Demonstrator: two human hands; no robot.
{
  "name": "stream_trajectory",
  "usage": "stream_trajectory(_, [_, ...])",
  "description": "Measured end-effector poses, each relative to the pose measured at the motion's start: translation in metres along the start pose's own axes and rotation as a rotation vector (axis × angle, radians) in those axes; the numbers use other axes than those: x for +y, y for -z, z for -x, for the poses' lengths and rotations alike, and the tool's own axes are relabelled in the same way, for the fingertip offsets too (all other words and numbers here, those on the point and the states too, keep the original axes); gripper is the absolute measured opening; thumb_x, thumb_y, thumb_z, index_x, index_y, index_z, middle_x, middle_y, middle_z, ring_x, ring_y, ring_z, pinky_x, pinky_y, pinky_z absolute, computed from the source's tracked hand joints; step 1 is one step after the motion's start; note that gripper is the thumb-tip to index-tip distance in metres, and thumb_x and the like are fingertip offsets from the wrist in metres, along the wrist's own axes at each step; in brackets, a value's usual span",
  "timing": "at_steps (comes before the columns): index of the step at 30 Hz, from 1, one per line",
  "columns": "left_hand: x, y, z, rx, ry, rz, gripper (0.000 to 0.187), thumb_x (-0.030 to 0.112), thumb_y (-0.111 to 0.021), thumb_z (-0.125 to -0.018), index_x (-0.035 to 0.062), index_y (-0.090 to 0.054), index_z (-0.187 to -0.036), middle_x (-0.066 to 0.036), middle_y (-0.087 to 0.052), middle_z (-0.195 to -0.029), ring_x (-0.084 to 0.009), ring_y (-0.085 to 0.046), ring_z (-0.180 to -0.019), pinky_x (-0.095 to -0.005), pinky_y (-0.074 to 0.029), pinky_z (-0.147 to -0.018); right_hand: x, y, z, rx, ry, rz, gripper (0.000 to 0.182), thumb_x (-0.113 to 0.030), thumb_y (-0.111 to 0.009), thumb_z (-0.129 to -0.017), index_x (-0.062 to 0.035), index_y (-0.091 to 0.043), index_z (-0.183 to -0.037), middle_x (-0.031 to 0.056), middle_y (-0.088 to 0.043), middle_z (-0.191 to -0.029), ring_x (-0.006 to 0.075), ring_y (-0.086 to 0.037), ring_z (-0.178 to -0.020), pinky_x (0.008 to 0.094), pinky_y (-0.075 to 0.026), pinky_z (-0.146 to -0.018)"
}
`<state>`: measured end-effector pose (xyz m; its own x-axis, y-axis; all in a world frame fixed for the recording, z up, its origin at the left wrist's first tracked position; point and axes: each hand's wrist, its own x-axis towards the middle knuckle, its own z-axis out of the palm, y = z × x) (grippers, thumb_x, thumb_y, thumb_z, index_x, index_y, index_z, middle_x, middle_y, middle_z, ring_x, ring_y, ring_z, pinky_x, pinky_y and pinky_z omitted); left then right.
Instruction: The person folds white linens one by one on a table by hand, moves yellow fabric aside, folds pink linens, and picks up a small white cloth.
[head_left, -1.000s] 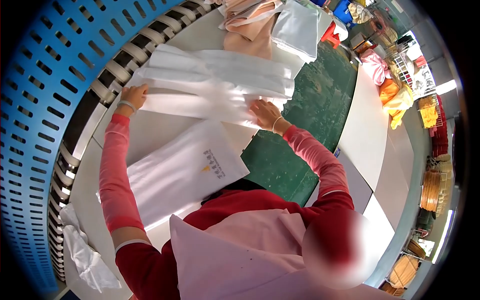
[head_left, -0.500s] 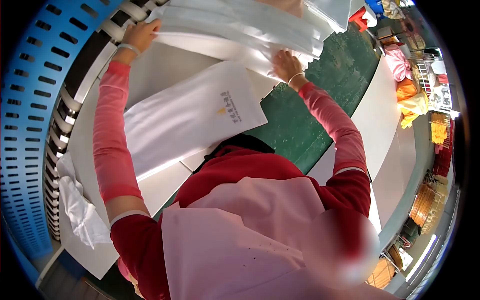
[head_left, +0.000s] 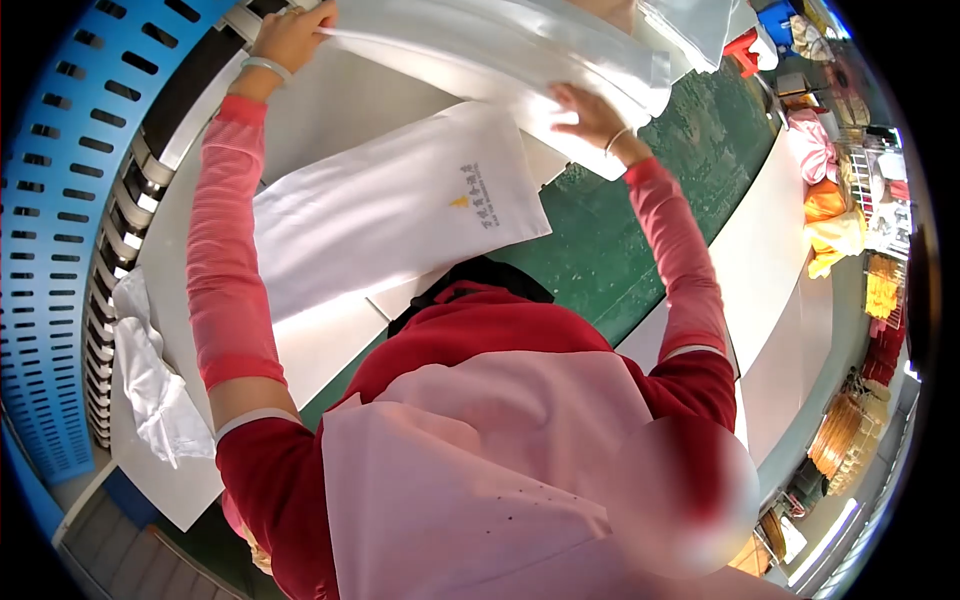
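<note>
At the top, my left hand (head_left: 290,40) pinches the left corner of a wide white cloth (head_left: 480,45). My right hand (head_left: 592,118) is over the right part of that cloth, its fingers apart and slightly blurred. Below the cloth, a folded white piece (head_left: 390,210) with a small yellow emblem and grey lettering lies on the white table surface (head_left: 345,365). The far edge of the wide cloth runs out of view.
A blue slotted basket (head_left: 60,270) stands along the left side. A crumpled white cloth (head_left: 155,395) lies at the lower left. Green floor (head_left: 600,240) shows right of the table. Coloured cloths (head_left: 835,215) and racks line the far right.
My left hand has moved slightly up with the cloth corner. My right hand has lifted a little, its fingers now spread. The wide cloth looks smoother at its near edge.
</note>
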<state>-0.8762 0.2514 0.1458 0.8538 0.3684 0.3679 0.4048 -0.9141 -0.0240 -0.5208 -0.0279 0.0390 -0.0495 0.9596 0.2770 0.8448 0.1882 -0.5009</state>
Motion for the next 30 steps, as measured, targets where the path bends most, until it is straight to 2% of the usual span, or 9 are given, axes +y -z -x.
stream_trajectory(5, [-0.055,0.039,0.036,-0.194,0.166,0.126,0.009,0.011,-0.053,-0.080,0.0098,-0.048,-0.088,-0.007,-0.056,-0.078,-0.0191,-0.058,-0.080,-0.0334,-0.043,-0.067,0.032,0.023,0.041,-0.334,-0.394,0.046,0.048,-0.036,-0.066,-0.071,-0.0026,-0.060,-0.104,0.0137,-0.065,-0.091,0.0259,-0.063,-0.081,0.0329,-0.048,-0.074])
stream_trajectory(8, [-0.043,0.087,0.056,-0.110,0.303,0.152,0.018,0.005,-0.061,-0.069,0.0070,-0.056,-0.085,-0.009,-0.054,-0.077,-0.0184,-0.053,-0.071,-0.0301,-0.042,-0.062,0.029,0.058,0.019,0.026,-0.164,0.335,0.038,-0.039,-0.062,-0.076,-0.0103,-0.063,-0.101,0.0135,-0.064,-0.080,0.0288,-0.062,-0.072,0.0336,-0.049,-0.066])
stream_trajectory(10, [-0.147,0.069,0.107,0.021,0.040,0.281,0.014,0.008,-0.047,-0.086,0.0029,-0.049,-0.099,-0.007,-0.058,-0.100,-0.0133,-0.055,-0.096,-0.0281,-0.043,-0.078,-0.036,0.082,-0.008,0.266,-0.255,0.397,0.022,-0.029,-0.059,-0.080,-0.0207,-0.064,-0.099,0.0099,-0.063,-0.075,0.0285,-0.061,-0.065,0.0338,-0.047,-0.057])
stream_trajectory(12, [-0.100,0.132,0.142,0.194,0.228,0.977,0.020,0.005,-0.045,-0.087,-0.0011,-0.048,-0.106,-0.011,-0.053,-0.118,-0.0190,-0.049,-0.109,-0.0249,-0.039,-0.088,-0.082,0.085,-0.020,0.469,-0.041,0.242,0.023,-0.018,-0.058,-0.079,-0.0209,-0.063,-0.101,0.0068,-0.064,-0.081,0.0270,-0.061,-0.067,0.0314,-0.047,-0.056])
stream_trajectory(14, [-0.012,0.175,0.179,0.364,0.262,0.139,0.008,0.002,-0.049,-0.087,-0.0025,-0.051,-0.094,-0.012,-0.061,-0.105,-0.0146,-0.057,-0.091,-0.0285,-0.045,-0.082,-0.116,0.077,-0.016,0.487,0.085,0.298,0.028,-0.010,-0.049,-0.084,-0.0192,-0.062,-0.107,0.0082,-0.064,-0.097,0.0216,-0.062,-0.087,0.0295,-0.047,-0.074])
stream_trajectory(16, [0.020,0.184,0.242,0.453,0.320,0.022,0.008,-0.007,-0.048,-0.082,-0.0006,-0.051,-0.086,-0.012,-0.061,-0.103,-0.0186,-0.058,-0.089,-0.0292,-0.045,-0.081,-0.138,0.061,-0.002,0.500,0.343,0.382,0.032,-0.001,-0.049,-0.075,-0.0126,-0.063,-0.101,0.0035,-0.063,-0.101,0.0235,-0.058,-0.097,0.0347,-0.043,-0.084])
stream_trajectory(20, [0.090,0.136,0.357,0.295,0.580,-0.073,0.024,-0.016,-0.043,-0.056,0.0036,-0.047,-0.070,-0.012,-0.061,-0.104,-0.0230,-0.058,-0.094,-0.0295,-0.045,-0.070,-0.160,-0.007,0.058,0.212,0.249,0.248,0.045,0.005,-0.049,-0.066,-0.0108,-0.062,-0.106,0.0033,-0.061,-0.106,0.0216,-0.055,-0.105,0.0444,-0.033,-0.096])
stream_trajectory(23, [0.131,0.071,0.419,-0.018,0.764,-0.090,0.017,-0.007,-0.050,-0.061,0.0087,-0.050,-0.067,-0.007,-0.061,-0.107,-0.0248,-0.056,-0.101,-0.0357,-0.040,-0.083,-0.163,-0.056,0.106,0.072,0.050,0.242,0.044,0.007,-0.048,-0.067,-0.0155,-0.064,-0.101,0.0005,-0.062,-0.104,0.0204,-0.054,-0.106,0.0458,-0.029,-0.098])
stream_trajectory(30, [0.120,0.094,0.385,-0.012,0.740,-0.171,0.034,-0.005,-0.044,-0.064,0.0143,-0.062,-0.085,-0.002,-0.056,-0.119,-0.0269,-0.046,-0.115,-0.0438,-0.029,-0.096,-0.158,-0.040,0.071,-0.026,0.034,0.084,0.026,-0.007,-0.053,-0.072,-0.0155,-0.063,-0.095,0.0009,-0.058,-0.110,0.0213,-0.050,-0.109,0.0495,-0.024,-0.099])
